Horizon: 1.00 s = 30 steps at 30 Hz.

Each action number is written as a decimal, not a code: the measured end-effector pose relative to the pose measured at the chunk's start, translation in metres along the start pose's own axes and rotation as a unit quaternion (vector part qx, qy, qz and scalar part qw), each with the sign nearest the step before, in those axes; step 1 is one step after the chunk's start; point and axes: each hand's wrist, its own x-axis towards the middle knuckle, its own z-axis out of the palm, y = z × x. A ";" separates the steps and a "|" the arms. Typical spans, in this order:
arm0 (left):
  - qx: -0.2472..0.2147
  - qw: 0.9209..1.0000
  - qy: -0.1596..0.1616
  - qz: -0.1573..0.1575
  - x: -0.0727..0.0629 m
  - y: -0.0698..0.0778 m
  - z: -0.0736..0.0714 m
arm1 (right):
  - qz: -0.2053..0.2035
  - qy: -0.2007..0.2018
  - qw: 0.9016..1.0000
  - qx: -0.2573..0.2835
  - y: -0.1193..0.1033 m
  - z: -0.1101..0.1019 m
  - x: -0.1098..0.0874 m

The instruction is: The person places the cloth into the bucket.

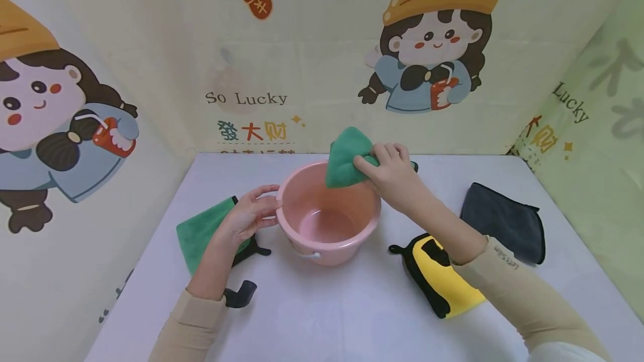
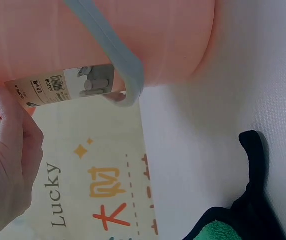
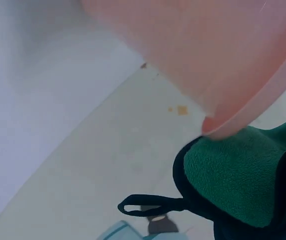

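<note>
A pink bucket stands on the table, its pale handle hanging down one side. My left hand holds its rim at the left; in the left wrist view the fingers are at the rim beside a printed label. My right hand grips a green cloth at the bucket's far right rim. In the right wrist view this cloth shows a black edge and a hanging loop, and it meets the rim; the right hand itself is out of that view.
Another green cloth with black trim lies left of the bucket, partly under my left forearm. A black strap-like piece sits nearer. To the right are a yellow and black cloth and a dark grey cloth. A printed curtain hangs behind.
</note>
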 end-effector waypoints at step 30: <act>-0.002 1.000 -0.023 0.011 0.001 -0.002 -0.002 | -0.120 -0.163 0.978 0.051 -0.047 0.041 0.016</act>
